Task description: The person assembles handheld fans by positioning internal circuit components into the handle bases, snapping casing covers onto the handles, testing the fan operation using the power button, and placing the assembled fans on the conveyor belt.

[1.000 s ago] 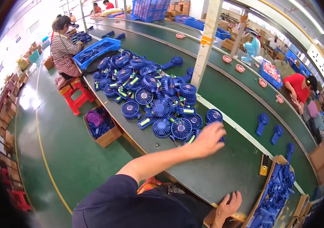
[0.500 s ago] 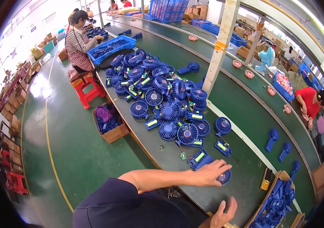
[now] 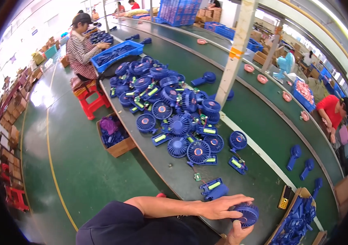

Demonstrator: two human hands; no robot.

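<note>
At the table's near end, a round blue fan head (image 3: 247,214) is held between both my hands. My left hand (image 3: 223,207) comes from the left, its fingers over the top of the fan head and its thumb at the near side. From below, my right hand (image 3: 238,233) grips the lower rim, its other fingers partly hidden. Beside my left hand lies an opened blue fan handle (image 3: 211,185) with a yellow-green battery and thin wires. A small green circuit board (image 3: 197,177) rests just beyond it.
A large pile of blue fans (image 3: 179,124) covers the table's middle. A yellow phone (image 3: 284,197) and a carton of blue parts (image 3: 294,220) stand at right. Blue fans (image 3: 293,157) lie on the green conveyor. A white post (image 3: 236,53) rises behind. Co-workers sit left and right.
The fan head has come nearer and is lifted and tilted up. My left hand moved with it, and my right hand has closed on its lower rim. The view has shifted slightly.
</note>
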